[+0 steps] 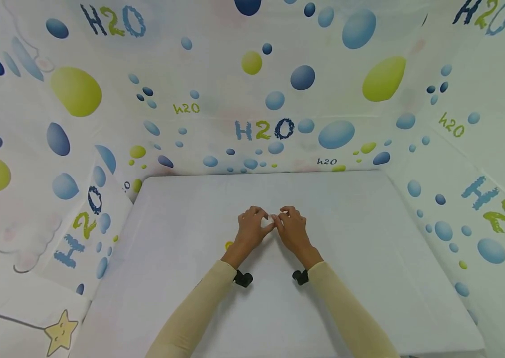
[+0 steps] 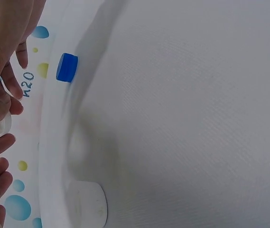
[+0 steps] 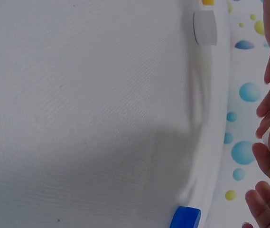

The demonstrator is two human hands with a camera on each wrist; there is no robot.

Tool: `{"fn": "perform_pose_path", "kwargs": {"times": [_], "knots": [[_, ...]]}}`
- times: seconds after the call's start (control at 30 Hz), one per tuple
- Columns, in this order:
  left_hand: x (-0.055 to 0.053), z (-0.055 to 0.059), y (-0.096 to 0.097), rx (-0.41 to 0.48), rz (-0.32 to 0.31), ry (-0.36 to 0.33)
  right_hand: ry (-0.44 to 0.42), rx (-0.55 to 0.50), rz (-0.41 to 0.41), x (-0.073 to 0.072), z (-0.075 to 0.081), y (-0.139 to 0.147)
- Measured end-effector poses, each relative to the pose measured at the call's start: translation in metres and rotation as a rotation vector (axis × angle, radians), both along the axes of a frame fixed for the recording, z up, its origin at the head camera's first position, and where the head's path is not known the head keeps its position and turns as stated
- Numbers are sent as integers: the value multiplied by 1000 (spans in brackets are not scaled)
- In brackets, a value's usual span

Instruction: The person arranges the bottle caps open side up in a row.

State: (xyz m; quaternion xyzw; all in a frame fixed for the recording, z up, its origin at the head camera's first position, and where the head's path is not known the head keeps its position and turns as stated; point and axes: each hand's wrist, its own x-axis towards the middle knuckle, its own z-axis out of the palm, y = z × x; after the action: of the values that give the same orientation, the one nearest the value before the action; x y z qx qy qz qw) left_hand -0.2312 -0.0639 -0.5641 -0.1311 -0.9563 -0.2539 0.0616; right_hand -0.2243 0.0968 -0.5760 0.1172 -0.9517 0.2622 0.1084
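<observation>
Over the middle of the table, my left hand (image 1: 250,228) and right hand (image 1: 293,231) meet at their fingertips. Between them they pinch a small, round, whitish translucent piece (image 2: 2,126), partly covered by the fingers; its exact kind cannot be told. A blue bottle cap (image 2: 67,67) stands on the table beyond the hands in the left wrist view. Further left is a white cap-like piece (image 3: 205,27), plainest in the right wrist view. Beside the left wrist a small yellow ring-shaped thing (image 1: 229,244) shows, partly hidden by the arm.
The white table (image 1: 180,298) has its far edge against a curtain (image 1: 216,89) printed with blue and green drops and H2O lettering. Similar cloth walls rise at both sides. A black wrist camera (image 1: 243,280) sits at the left cuff, another black camera (image 1: 300,277) at the right.
</observation>
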Motion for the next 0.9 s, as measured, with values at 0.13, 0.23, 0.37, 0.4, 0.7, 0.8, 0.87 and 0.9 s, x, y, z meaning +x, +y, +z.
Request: {"fn": "perform_pose_path", "kwargs": {"times": [0.13, 0.23, 0.37, 0.4, 0.7, 0.8, 0.87, 0.9], "knots": [[1, 0, -1, 10, -4, 11, -15, -24, -8, 0, 0, 0], [3, 1, -2, 25, -8, 15, -15, -45, -8, 1, 0, 0], [6, 3, -4, 36, -17, 11, -9, -72, -8, 2, -1, 0], [6, 3, -4, 34, -18, 11, -11, -80, -9, 2, -1, 0], [12, 1, -8, -6, -62, 27, -41, -57, -4, 8, 5, 4], [15, -1, -10, -3, -92, 39, -35, -20, 27, 10, 6, 7], [17, -3, -12, 4, -117, 45, -31, -9, 67, 12, 7, 8], [18, -4, -12, 10, -129, 55, -34, -8, 87, 13, 8, 9]]}}
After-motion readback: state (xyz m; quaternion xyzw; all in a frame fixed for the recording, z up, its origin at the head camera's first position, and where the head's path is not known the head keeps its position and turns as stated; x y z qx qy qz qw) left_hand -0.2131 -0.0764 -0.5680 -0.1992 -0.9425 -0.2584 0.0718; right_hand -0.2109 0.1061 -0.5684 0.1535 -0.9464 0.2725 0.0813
